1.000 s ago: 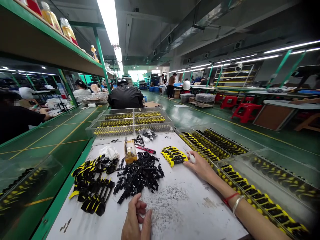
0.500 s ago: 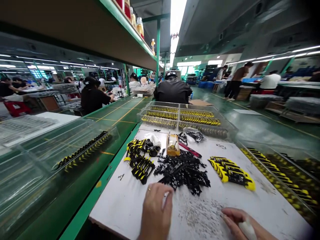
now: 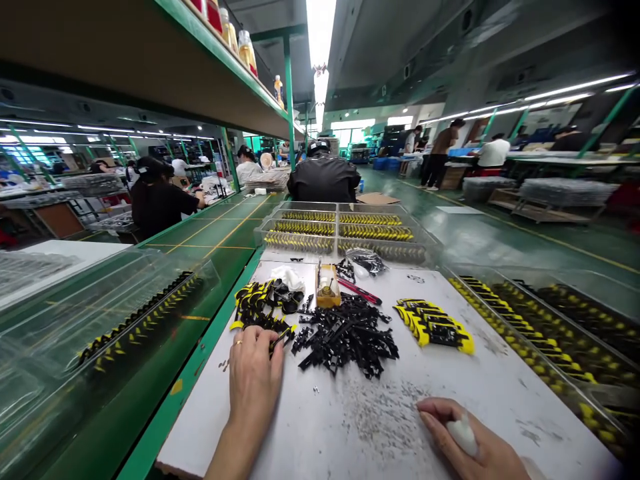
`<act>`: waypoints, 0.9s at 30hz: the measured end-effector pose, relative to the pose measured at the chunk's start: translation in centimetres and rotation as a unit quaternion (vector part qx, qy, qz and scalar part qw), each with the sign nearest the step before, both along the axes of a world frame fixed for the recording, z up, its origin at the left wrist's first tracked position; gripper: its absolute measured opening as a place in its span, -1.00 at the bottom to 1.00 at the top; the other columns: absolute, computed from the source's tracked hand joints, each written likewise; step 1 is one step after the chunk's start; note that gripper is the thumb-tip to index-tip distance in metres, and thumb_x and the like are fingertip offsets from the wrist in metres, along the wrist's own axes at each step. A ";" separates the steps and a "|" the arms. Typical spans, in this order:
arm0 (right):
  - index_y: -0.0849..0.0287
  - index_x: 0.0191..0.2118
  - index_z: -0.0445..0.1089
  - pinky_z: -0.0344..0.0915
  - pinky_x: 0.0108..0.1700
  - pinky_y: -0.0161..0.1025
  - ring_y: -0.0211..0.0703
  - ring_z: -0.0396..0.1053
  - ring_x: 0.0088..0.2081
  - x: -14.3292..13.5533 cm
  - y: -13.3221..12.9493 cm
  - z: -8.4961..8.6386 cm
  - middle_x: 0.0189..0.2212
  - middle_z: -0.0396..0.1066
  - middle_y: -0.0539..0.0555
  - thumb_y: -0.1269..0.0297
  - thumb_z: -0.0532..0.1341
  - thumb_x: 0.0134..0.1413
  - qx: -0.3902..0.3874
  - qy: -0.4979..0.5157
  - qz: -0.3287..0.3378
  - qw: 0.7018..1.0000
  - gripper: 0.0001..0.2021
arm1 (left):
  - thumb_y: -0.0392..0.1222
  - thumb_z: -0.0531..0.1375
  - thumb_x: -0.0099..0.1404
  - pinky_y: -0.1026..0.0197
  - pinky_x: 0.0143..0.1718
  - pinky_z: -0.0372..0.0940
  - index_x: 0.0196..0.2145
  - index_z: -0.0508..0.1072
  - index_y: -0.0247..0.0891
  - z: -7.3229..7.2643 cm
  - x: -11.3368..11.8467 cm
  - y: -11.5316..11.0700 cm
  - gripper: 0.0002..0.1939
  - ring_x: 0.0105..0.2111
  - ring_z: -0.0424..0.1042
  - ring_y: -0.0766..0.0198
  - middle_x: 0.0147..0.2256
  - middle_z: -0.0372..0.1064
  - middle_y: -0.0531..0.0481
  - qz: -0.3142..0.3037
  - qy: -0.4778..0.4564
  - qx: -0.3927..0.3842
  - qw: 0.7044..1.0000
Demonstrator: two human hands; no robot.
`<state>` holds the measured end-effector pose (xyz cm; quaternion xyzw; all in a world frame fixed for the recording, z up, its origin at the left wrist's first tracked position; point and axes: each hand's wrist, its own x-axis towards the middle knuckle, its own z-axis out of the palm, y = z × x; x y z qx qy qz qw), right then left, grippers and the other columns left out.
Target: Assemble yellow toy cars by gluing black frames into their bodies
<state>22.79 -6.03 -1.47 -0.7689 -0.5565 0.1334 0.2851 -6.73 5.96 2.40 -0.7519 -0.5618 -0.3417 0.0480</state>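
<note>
My left hand (image 3: 255,367) reaches over the pile of black-and-yellow parts (image 3: 263,300) at the left of the white board (image 3: 300,427), its fingers curled round one black part. A heap of loose black pieces (image 3: 347,333) lies to its right. Two tiny metal bits (image 3: 316,389) rest on the board below the heap. At the lower right, my right hand (image 3: 463,433) is closed on a small whitish bottle (image 3: 463,435), thumb and forefinger nearly touching. A row of yellow-edged parts (image 3: 435,325) lies beyond that hand.
Clear trays of parts stand at the back (image 3: 345,230), the right (image 3: 540,333) and the left (image 3: 135,320). An amber box (image 3: 327,288) and a red tool (image 3: 360,291) lie behind the heap. A shelf (image 3: 225,60) hangs overhead. People sit beyond.
My left hand has moved forward and left to the black-and-yellow pile and taken hold of a part. Small metal bits now show on the board. The whole view has shifted slightly.
</note>
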 end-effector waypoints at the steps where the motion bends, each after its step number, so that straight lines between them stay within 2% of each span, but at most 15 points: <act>1: -0.01 -0.31 0.42 0.44 -0.22 -0.22 -0.04 0.49 -0.26 -0.1 0.0 0.1 -0.29 0.53 0.00 -0.16 0.07 0.00 0.006 0.001 0.003 1.000 -0.63 | -0.22 0.09 0.29 0.02 -0.18 0.21 -0.30 0.41 -0.24 0.1 -0.1 -0.2 -0.88 -0.27 0.29 0.08 -0.31 0.28 -0.08 -0.006 -0.019 -0.005 1.000; 6: 0.03 -0.29 0.41 0.41 -0.24 -0.27 -0.08 0.48 -0.27 -0.3 -0.2 0.4 -0.29 0.52 0.01 -0.08 0.08 0.07 0.024 0.010 0.020 0.999 -0.68 | -0.08 0.05 0.31 0.12 -0.23 0.23 -0.27 0.39 -0.20 0.3 -1.3 -1.0 -0.82 -0.25 0.34 0.12 -0.26 0.36 -0.05 -0.005 -0.155 -0.074 0.985; 11: 0.03 -0.29 0.39 0.38 -0.20 -0.28 -0.10 0.46 -0.25 -0.6 -0.2 0.7 -0.30 0.51 -0.01 -0.07 0.08 0.08 0.012 0.022 0.020 0.999 -0.69 | 0.09 0.12 0.21 0.16 -0.31 0.27 -0.17 0.37 -0.21 -0.6 -2.6 -0.7 -0.65 -0.32 0.38 0.14 -0.28 0.39 -0.04 0.037 -0.297 -0.177 0.938; 13: 0.03 -0.29 0.38 0.37 -0.19 -0.27 -0.10 0.45 -0.24 -0.6 -0.2 0.8 -0.30 0.50 -0.01 -0.07 0.08 0.08 0.005 0.032 0.019 0.999 -0.69 | 0.11 0.14 0.19 0.19 -0.35 0.28 -0.12 0.36 -0.22 -0.8 -2.7 -0.7 -0.58 -0.38 0.37 0.18 -0.28 0.38 -0.03 0.013 -0.355 -0.208 0.911; 15: 0.03 -0.29 0.38 0.36 -0.18 -0.25 -0.08 0.44 -0.23 -0.7 -0.2 0.9 -0.29 0.49 0.00 -0.08 0.08 0.08 -0.001 0.046 0.019 0.999 -0.68 | 0.10 0.16 0.18 0.23 -0.38 0.29 -0.16 0.38 -0.24 -0.7 -2.3 -1.0 -0.61 -0.44 0.35 0.24 -0.35 0.37 0.00 -0.038 -0.409 -0.242 0.879; 19: 0.08 -0.25 0.34 0.35 -0.20 -0.22 -0.09 0.43 -0.29 -2.2 -0.4 1.6 -0.35 0.47 0.03 -0.09 0.08 0.09 -0.025 0.138 0.037 0.989 -0.66 | 0.00 0.24 0.13 0.23 -0.27 0.33 -0.29 0.45 -0.26 -0.6 -0.3 -2.6 -0.72 -0.35 0.41 0.21 -0.38 0.42 -0.01 -0.139 -0.504 -0.310 0.794; 22: 0.12 -0.11 0.27 0.34 -0.38 -0.27 -0.16 0.41 -0.43 -4.6 -0.2 2.2 -0.40 0.44 0.04 -0.08 0.08 0.12 -0.053 0.295 0.087 0.950 -0.61 | -0.07 0.25 0.12 0.20 -0.25 0.36 -0.31 0.49 -0.26 -1.3 1.8 -3.8 -0.77 -0.32 0.44 0.18 -0.33 0.46 -0.06 -0.188 -0.530 -0.341 0.753; 25: 0.16 0.00 0.18 0.27 -0.53 -0.32 -0.26 0.33 -0.58 -7.0 0.3 2.3 -0.43 0.44 0.04 -0.11 0.11 0.09 -0.055 0.442 0.142 0.884 -0.51 | -0.15 0.27 0.09 0.22 -0.24 0.36 -0.39 0.51 -0.25 -2.2 3.7 -4.7 -0.86 -0.27 0.45 0.17 -0.29 0.47 -0.07 -0.224 -0.540 -0.340 0.737; 27: 0.21 -0.03 0.19 0.21 -0.57 -0.35 -0.31 0.27 -0.64 -7.8 0.8 2.1 -0.50 0.43 0.01 -0.12 0.15 0.04 -0.051 0.481 0.156 0.861 -0.48 | -0.19 0.30 0.05 0.23 -0.21 0.36 -0.43 0.52 -0.24 -2.5 4.6 -5.1 -0.90 -0.23 0.45 0.15 -0.27 0.46 -0.08 -0.247 -0.545 -0.335 0.728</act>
